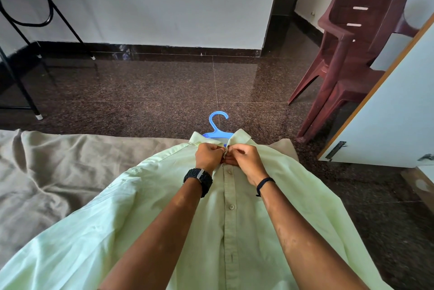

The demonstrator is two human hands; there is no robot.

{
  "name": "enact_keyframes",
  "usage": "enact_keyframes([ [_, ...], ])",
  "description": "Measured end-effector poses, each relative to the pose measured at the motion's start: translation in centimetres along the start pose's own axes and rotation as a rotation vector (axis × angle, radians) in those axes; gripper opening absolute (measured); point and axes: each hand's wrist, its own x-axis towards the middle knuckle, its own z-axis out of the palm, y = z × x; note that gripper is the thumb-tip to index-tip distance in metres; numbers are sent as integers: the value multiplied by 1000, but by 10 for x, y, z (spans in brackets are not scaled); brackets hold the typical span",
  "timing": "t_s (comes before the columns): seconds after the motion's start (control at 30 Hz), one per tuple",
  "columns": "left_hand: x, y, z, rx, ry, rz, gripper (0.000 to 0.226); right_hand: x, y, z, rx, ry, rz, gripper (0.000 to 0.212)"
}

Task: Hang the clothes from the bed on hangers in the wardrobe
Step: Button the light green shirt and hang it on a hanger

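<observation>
A pale green shirt (246,231) of thin woven cotton lies front-up on the bed (47,172), its button strip running straight from the near edge toward the collar at the far end. Small round buttons dot the strip. A blue plastic hanger (217,125) sits inside the shirt's neck, its curved hook sticking out past the collar over the edge of the bed.

Both hands meet at the top of the button strip, just below the collar. The left hand (209,154) has its fingers curled tight, pinching the left edge of the shirt's opening. The right hand (244,158) is curled too, fingertips pinching the right edge, the two hands touching. The left wrist wears a chunky black watch (198,180); the right wears a thin black band (264,184).

The bed is covered with a rumpled grey-beige sheet, full of soft creases on the left. Beyond it lies a glossy speckled brown stone floor (152,83). Far right stand stacked maroon moulded plastic chairs (347,43) with slotted backs. At the right edge a smooth white wardrobe door (394,113) with a wooden rim and metal hinge stands open. Far left are thin black metal table legs (28,38).
</observation>
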Motion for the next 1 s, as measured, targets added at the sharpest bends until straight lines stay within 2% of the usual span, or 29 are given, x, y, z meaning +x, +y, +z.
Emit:
enact_keyframes([
  [0.13,-7,2,-1,-177,-20,-35,19,0,-2,2,3,22,15,15],
  [0.27,-13,2,-5,-371,-120,-40,17,1,0,6,-61,90,-27,2],
  [0.33,-16,-1,-6,-424,-161,-31,17,0,2,9,-117,126,-53,8],
  [0.43,-18,-4,-4,-419,-145,3,21,-2,3,12,-193,169,-104,8],
  [0.7,-20,-1,0,-439,-59,-2,8,-9,7,14,-235,220,-170,6],
  [0.87,-14,-1,4,-336,41,-10,15,-13,9,17,-290,270,-251,3],
  [1.0,-10,-2,4,-310,48,-28,25,-16,9,18,-265,290,-252,5],
])
